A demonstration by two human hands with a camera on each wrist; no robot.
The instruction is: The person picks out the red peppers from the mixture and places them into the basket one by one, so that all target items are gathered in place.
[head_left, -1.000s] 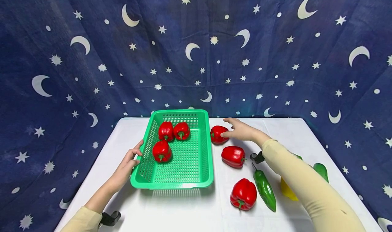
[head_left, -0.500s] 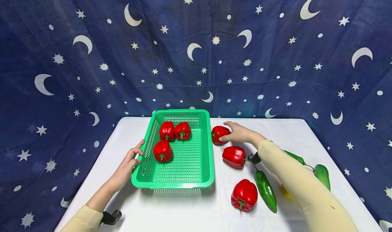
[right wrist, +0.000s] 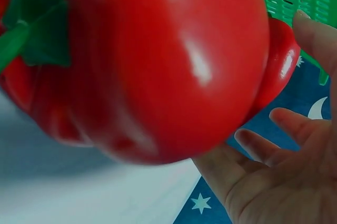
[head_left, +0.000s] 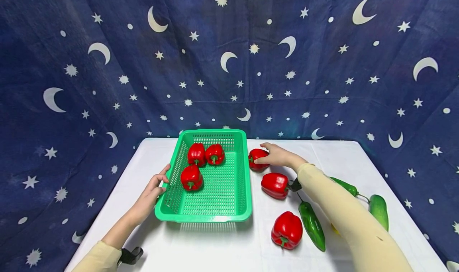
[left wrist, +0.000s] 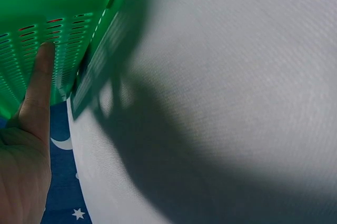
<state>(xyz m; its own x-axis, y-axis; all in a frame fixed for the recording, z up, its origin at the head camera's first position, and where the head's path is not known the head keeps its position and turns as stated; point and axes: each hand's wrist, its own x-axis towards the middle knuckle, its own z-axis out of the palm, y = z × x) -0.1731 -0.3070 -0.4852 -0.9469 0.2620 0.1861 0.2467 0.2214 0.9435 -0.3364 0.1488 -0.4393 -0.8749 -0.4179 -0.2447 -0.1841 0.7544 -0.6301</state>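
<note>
At the left rim of the green plastic basket [head_left: 233,216], my left hand [head_left: 145,200] holds on with its fingers over the edge. In the left wrist view a finger [left wrist: 39,87] lies against the slotted outer wall. Three red bell peppers [head_left: 191,178] sit in the basket's left half. My right hand [head_left: 279,155] is spread around another red bell pepper [head_left: 256,157] just right of the basket, thumb in front and fingers behind. The right wrist view shows a gap between that pepper [right wrist: 276,69] and the fingertips, with a nearer red pepper [right wrist: 174,66] filling the foreground.
Two more red bell peppers, one [head_left: 274,185] under the right wrist and one [head_left: 287,229] nearer, lie on the white table [head_left: 201,248]. Green chili peppers [head_left: 311,225], a cucumber-like green vegetable [head_left: 379,211] and a mostly hidden yellow thing [head_left: 334,229] are at right. A starry curtain [head_left: 229,64] stands behind.
My right hand has moved slightly left and down around the far red pepper, its thumb now overlapping the pepper's front. The left hand stays at the basket rim. The view has shifted slightly.
</note>
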